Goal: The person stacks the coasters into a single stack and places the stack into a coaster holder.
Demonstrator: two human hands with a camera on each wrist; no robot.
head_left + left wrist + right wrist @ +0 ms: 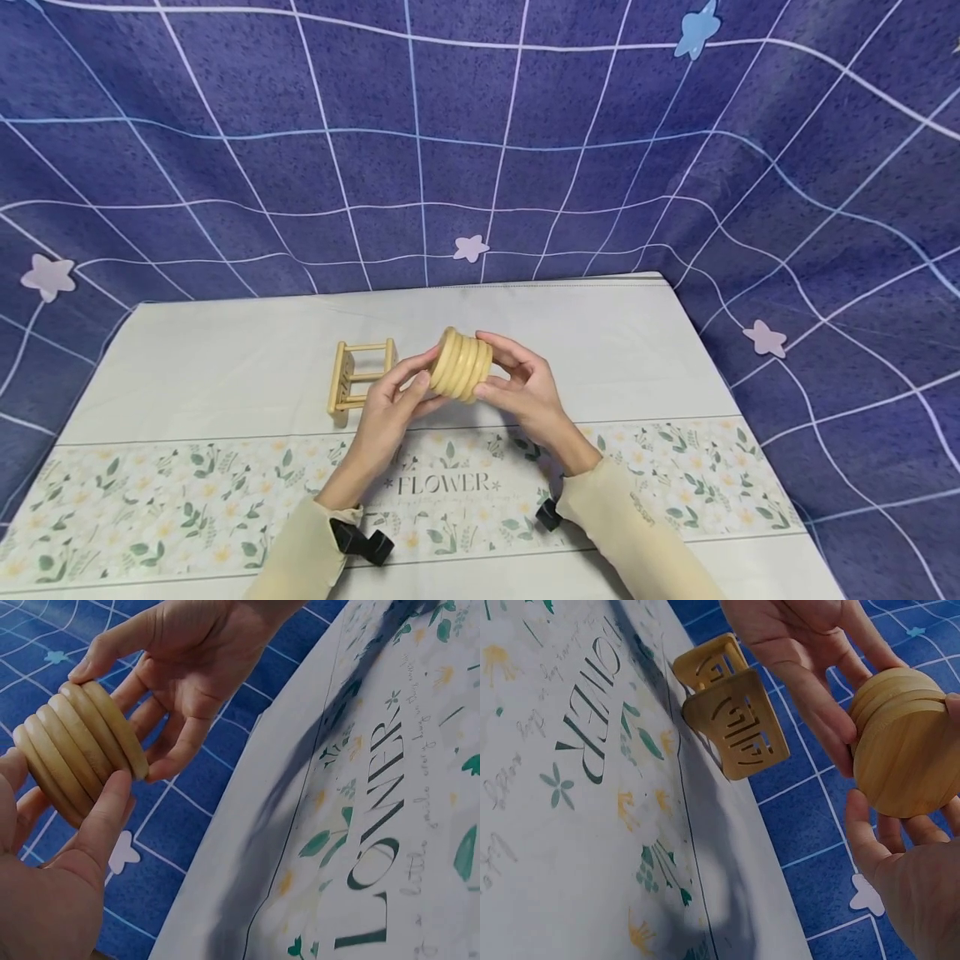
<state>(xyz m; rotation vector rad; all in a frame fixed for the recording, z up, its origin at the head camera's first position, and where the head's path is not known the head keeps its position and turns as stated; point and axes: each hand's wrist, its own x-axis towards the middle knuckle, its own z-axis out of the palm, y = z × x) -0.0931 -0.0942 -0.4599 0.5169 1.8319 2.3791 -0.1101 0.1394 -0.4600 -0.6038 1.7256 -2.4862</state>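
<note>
A stack of several round, pale wooden coasters (462, 367) is held above the table, tilted on its side. My left hand (392, 402) grips its left end, thumb in front and fingers around the far side. From the right, my right hand (527, 385) holds the other end between thumb and fingers. In the left wrist view the rounded edges of the coasters (75, 742) lie close together. One flat wood-grained face of the stack (911, 761) shows in the right wrist view. Behind my left hand stands a wooden rack (342, 379) with cut-out end panels, partly hidden by that hand.
The table (225, 358) wears a white cover with a floral band (217, 500) lettered FLOWER. Blue cloth (375, 167) with a grid and stars hangs behind and at the sides. Each wrist carries a black strap mount (360, 542).
</note>
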